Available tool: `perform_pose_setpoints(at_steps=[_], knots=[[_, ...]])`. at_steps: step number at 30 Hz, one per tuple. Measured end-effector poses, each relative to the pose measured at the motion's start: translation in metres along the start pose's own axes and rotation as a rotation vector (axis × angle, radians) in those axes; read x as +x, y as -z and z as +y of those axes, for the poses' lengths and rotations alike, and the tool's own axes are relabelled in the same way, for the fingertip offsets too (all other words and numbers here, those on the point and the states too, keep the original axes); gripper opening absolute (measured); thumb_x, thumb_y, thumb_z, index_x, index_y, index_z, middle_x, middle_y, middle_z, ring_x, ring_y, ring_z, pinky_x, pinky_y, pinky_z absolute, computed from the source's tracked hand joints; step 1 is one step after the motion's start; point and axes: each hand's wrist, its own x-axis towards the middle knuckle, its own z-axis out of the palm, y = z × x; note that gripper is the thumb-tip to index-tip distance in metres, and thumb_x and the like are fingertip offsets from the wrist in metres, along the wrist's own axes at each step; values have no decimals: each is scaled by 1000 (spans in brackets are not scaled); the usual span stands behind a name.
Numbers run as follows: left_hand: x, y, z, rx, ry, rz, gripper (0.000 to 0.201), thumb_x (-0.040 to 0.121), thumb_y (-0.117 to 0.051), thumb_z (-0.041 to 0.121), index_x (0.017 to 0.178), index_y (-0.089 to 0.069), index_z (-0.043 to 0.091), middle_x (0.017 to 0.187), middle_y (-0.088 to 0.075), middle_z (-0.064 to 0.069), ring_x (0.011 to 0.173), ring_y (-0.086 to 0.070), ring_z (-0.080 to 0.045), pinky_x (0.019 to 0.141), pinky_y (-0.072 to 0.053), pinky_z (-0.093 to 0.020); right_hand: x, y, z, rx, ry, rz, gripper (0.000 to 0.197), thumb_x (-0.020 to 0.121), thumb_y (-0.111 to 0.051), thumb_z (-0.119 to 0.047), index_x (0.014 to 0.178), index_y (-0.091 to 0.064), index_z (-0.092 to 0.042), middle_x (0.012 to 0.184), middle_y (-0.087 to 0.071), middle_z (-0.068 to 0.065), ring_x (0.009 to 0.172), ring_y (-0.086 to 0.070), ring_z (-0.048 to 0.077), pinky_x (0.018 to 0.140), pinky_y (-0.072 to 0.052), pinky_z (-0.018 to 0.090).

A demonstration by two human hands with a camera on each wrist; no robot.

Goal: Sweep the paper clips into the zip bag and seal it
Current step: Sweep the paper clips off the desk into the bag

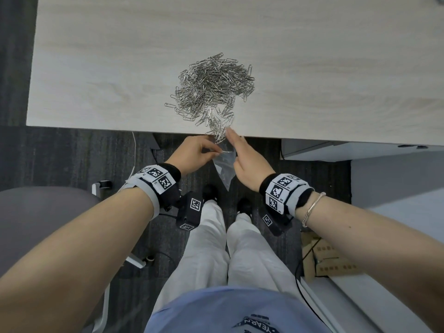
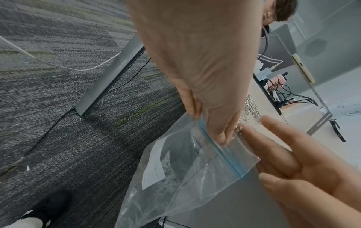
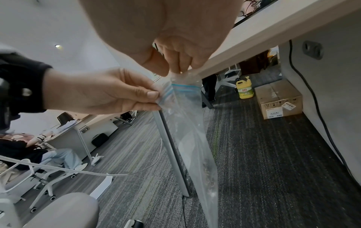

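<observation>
Zip bag held open below the table edge, clips not yet swept in.

The zip bag was pinched at its mouth by the left hand, just under the table edge at frame centre, presumably to catch clips. The right hand was held beside it with fingers extended; its grip could not be told. The paper clips were heaped above.

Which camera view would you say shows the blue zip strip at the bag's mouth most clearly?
The left wrist view: the blue zip strip runs uncovered across the zip bag. The right wrist view shows only short pieces of it between fingers. In the head view it cannot be made out.
</observation>
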Motion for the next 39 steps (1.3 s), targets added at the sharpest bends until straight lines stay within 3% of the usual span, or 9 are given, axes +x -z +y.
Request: perform_pose_setpoints(at_steps=[4, 9, 11, 15, 18, 23, 30, 34, 39], knots=[[1, 0, -2, -2, -6, 1, 13, 85, -67, 13, 96, -74, 13, 77, -57, 5, 68, -50, 0, 64, -35, -7, -5, 5, -2, 43, 42, -56, 75, 88, -34, 4, 149, -1, -24, 155, -26, 1, 144, -19, 17, 117, -21, 32], [1, -1, -4, 3, -13, 7, 12, 85, -68, 18, 94, -75, 14, 77, -58, 5, 73, -54, -11, 69, -37, -19, 10, 26, -2, 40, 60, 138, 73, 82, -35, 10, 148, -14, -13, 149, -36, 5, 139, -30, 15, 115, -16, 22], [0, 0, -5, 0, -21, 11, 12, 85, -68, 18, 93, -75, 15, 79, -60, 4, 75, -56, -10, 71, -39, -21, 22, 31, -6, -25, 122, 106, 75, 80, -36, 11, 148, -14, -11, 149, -37, 7, 139, -30, 17, 119, -11, 30], [-1, 3, -3, -6, -39, 16, 12, 84, -69, 15, 93, -75, 12, 81, -62, 5, 79, -57, -7, 77, -44, -19, 43, 29, -20, -216, 216, -20, 79, 79, -39, 9, 149, -11, -12, 149, -36, 5, 143, -22, 21, 119, 0, 29], [0, 3, -3, -13, -41, 25, 12, 83, -69, 13, 93, -75, 10, 73, -55, 15, 70, -53, 4, 69, -36, -2, 52, 25, -21, -272, 215, -81, 82, 79, -39, 8, 150, -6, -16, 151, -33, 6, 144, -20, 23, 120, -4, 33], [2, 3, -5, -6, -25, 12, 12, 84, -68, 14, 94, -75, 13, 70, -55, 15, 64, -50, 6, 63, -33, -2, 39, 34, -10, -211, 163, -81, 81, 79, -36, 8, 149, -8, -22, 147, -40, -3, 137, -31, 18, 110, -32, 33], [2, 4, -5, 29, -43, -11, 14, 85, -68, 17, 96, -75, 14, 78, -64, 0, 69, -53, -7, 68, -37, -21, 26, 33, -5, -175, 190, -129, 75, 84, -35, 3, 148, -10, -28, 141, -48, -2, 131, -41, 19, 105, -38, 37], [2, 6, -3, 35, -42, -5, 13, 85, -67, 14, 96, -75, 12, 68, -54, 14, 62, -48, 3, 62, -35, -6, 25, 32, -6, -97, 208, -82, 75, 83, -33, 6, 148, -14, -26, 136, -53, 1, 130, -43, 19, 107, -36, 36], [1, 4, -2, 45, -40, -10, 14, 86, -67, 18, 96, -75, 13, 69, -48, 21, 64, -48, 5, 61, -32, -1, 38, 38, -1, -45, 132, 160, 72, 84, -34, 7, 149, -13, -18, 145, -43, 6, 133, -39, 21, 111, -31, 33]])
